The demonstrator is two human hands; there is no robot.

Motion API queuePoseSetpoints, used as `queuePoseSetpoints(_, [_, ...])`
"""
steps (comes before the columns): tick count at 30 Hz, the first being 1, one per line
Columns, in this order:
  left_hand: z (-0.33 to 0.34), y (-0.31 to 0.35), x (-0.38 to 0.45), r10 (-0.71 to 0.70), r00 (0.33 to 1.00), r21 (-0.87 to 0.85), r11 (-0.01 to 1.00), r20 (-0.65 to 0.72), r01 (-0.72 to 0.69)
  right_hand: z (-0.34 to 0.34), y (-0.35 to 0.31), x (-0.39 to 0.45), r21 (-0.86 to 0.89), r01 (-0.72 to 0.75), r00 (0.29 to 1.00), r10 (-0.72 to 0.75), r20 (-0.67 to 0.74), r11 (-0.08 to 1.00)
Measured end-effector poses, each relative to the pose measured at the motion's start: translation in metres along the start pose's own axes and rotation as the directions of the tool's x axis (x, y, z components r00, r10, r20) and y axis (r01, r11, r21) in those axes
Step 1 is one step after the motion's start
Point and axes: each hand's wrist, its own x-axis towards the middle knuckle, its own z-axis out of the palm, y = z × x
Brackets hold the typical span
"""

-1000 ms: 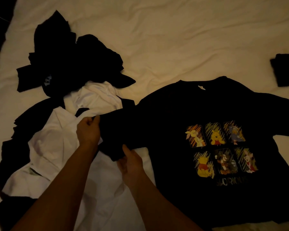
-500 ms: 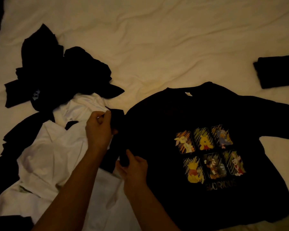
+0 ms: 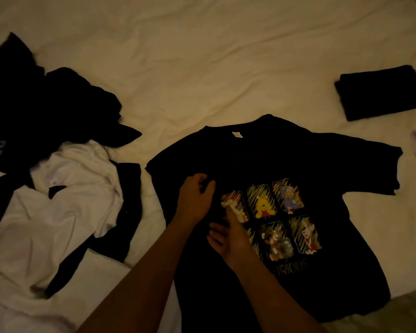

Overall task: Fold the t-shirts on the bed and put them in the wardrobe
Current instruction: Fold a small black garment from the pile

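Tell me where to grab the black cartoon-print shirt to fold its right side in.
Pinch the black cartoon-print shirt at its right sleeve hem, coming from the right. The sleeve lies flat and spread on the bed, its edge free. Judgement only.

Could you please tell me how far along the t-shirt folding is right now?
Done: one folded black garment. In hand: the left hand and right hand fold a sleeve over the black cartoon-print t-shirt. Left: the crumpled black and white pile; no wardrobe in view.
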Motion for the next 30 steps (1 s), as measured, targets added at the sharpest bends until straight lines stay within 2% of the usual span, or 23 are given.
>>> queuePoseSetpoints(4, [0.002, -0.009, 0.001, 0.003, 0.999, 0.012, 1.000, -0.052, -0.002, 0.003, -0.008, 0.011, -0.250, 0.104, 0.993, -0.116, -0.031, 0.963])
queuePoseSetpoints(8, [0.005, -0.007, 0.006, 0.003, 1.000, 0.015, 1.000, 0.005, -0.003, 0.002, -0.012, 0.017, -0.285, 0.164, 0.981, -0.188, -0.058, 0.944])
queuePoseSetpoints(11, [0.015, -0.002, 0.007, 0.015, 0.999, 0.036, 0.999, 0.033, -0.016, -0.010, -0.015, 0.010, -0.326, 0.098, 0.992, -0.118, -0.040, 0.940])
queuePoseSetpoints(14, [0.040, 0.012, 0.008, 0.043, 0.999, 0.063, 0.997, 0.022, -0.044, -0.037, -0.033, -0.004, -0.343, 0.015, 0.999, 0.002, 0.050, 0.939])
queuePoseSetpoints(16, [0.065, 0.031, 0.010, 0.066, 0.997, 0.081, 0.994, 0.043, -0.069, -0.062, -0.054, -0.007, -0.349, 0.104, 0.995, -0.099, 0.031, 0.931])
queuePoseSetpoints(18, [0.090, 0.053, 0.013, 0.099, 0.991, 0.084, 0.991, 0.093, -0.107, -0.090, -0.082, -0.008, -0.400, 0.256, 0.950, -0.306, -0.066, 0.880])
queuePoseSetpoints(21, [0.128, 0.086, 0.017, 0.190, 0.959, 0.072, 0.975, 0.210, -0.209, -0.135, -0.134, -0.011, -0.335, 0.364, 0.895, -0.426, -0.133, 0.869])
queuePoseSetpoints(24, [0.162, 0.121, 0.022, 0.196, 0.918, 0.048, 0.973, 0.344, -0.225, -0.176, -0.178, -0.010, -0.285, 0.428, 0.854, -0.488, -0.184, 0.857])
queuePoseSetpoints(28, [0.210, 0.165, 0.039, 0.208, 0.845, 0.094, 0.953, 0.493, -0.289, -0.224, -0.221, -0.003, -0.093, 0.458, 0.827, -0.462, -0.321, 0.884])
queuePoseSetpoints(30, [0.238, 0.189, 0.053, 0.240, 0.831, 0.174, 0.913, 0.502, -0.369, -0.250, -0.237, 0.005, 0.017, 0.468, 0.823, -0.429, -0.372, 0.884])
